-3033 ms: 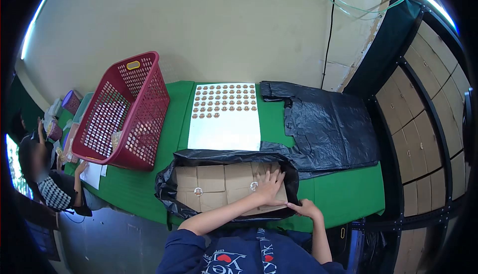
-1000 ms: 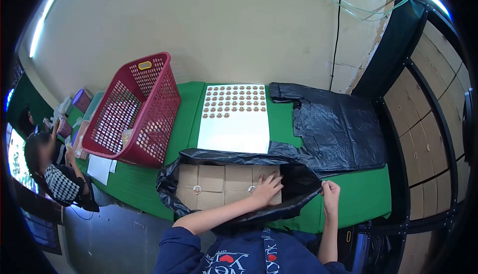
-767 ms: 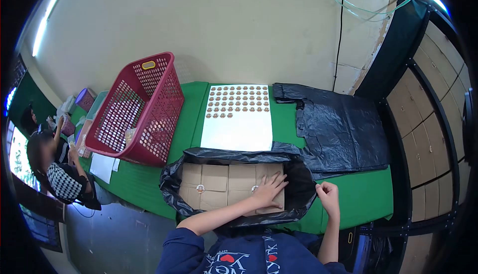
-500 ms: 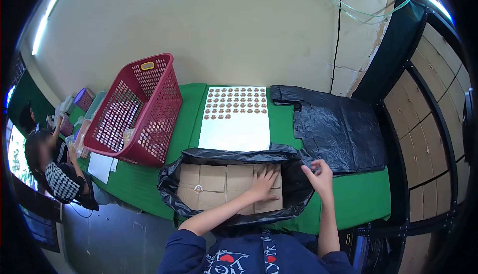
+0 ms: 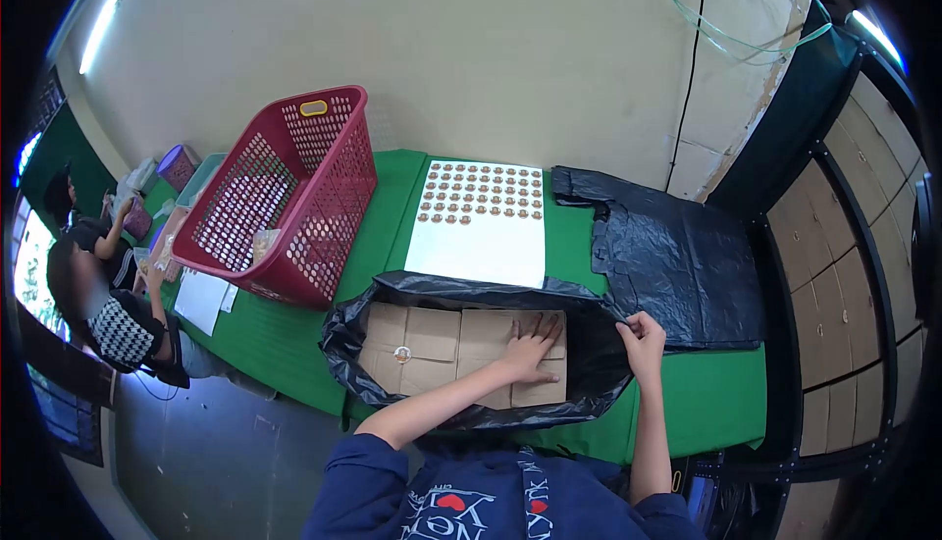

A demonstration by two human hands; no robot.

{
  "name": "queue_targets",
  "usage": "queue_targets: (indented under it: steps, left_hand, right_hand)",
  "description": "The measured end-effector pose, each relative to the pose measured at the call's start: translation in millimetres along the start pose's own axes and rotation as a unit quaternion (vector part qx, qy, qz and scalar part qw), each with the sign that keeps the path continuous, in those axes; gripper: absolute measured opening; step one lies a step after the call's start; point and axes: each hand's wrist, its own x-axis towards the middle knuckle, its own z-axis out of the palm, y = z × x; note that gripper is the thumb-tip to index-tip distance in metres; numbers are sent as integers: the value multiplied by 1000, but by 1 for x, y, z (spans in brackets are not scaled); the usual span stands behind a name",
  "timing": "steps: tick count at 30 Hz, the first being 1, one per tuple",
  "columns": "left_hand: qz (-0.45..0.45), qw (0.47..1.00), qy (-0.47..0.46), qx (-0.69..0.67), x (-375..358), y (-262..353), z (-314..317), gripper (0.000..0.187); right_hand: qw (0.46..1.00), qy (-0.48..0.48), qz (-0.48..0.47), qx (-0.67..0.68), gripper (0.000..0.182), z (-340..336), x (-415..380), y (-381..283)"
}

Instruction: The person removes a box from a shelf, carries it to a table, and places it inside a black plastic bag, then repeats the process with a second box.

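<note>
A black plastic bag [image 5: 451, 289] lies with its mouth wide around brown cardboard boxes [image 5: 476, 339], on the green-covered table [image 5: 721, 393]. One box bears a small round sticker [image 5: 402, 355]. My left hand [image 5: 531, 354] rests flat on the right-hand box, palm down, fingers spread. At the bag's right end, my right hand [image 5: 644, 347] pinches its rim between thumb and fingers. Dark space inside the bag shows between the boxes and that rim. Behind the bag lies a white sheet [image 5: 476, 252] with rows of round stickers across its upper part.
A tall red plastic basket [image 5: 339, 202] stands at left, a small bag inside. Flat black plastic bags [image 5: 687, 270] lie at right, before shelves of cardboard boxes [image 5: 819, 285]. Two people, one in a checked top [image 5: 123, 329], are at the table's far left. White papers [image 5: 201, 302] lie near them.
My right hand has closed on the bag's right rim, having been apart from it with fingers spread. My left hand stays flat on the box. The view has shifted slightly.
</note>
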Motion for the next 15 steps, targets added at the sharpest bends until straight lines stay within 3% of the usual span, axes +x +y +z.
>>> queue_targets:
  steps: [3, 6, 8, 10, 12, 15]
  left_hand:
    - [117, 990, 8, -78, -3, -44, 24, 111]
    - [4, 999, -39, -18, -60, -33, -32, 115]
    - [-89, 993, -79, 23, -94, -43, -46, 120]
    - [-174, 975, -123, 65, -114, -58, -50, 124]
    - [-248, 948, -169, 103, -124, -75, -44, 126]
    - [-247, 952, -147, 108, -129, -90, -32, 127]
  right_hand:
    - [996, -1, -20, -83, 17, -1, -10, -32]
    - [977, 26, -141, -161, 27, 6, -23, -65]
    - [962, -10, -172, -214, 37, 23, -30, -80]
    - [953, -120, -193, -199, 43, 54, -35, -81]
    - [933, -268, -136, -197, 68, 91, -47, -77]
    - [816, -454, -67, -352, 97, 131, -66, -67]
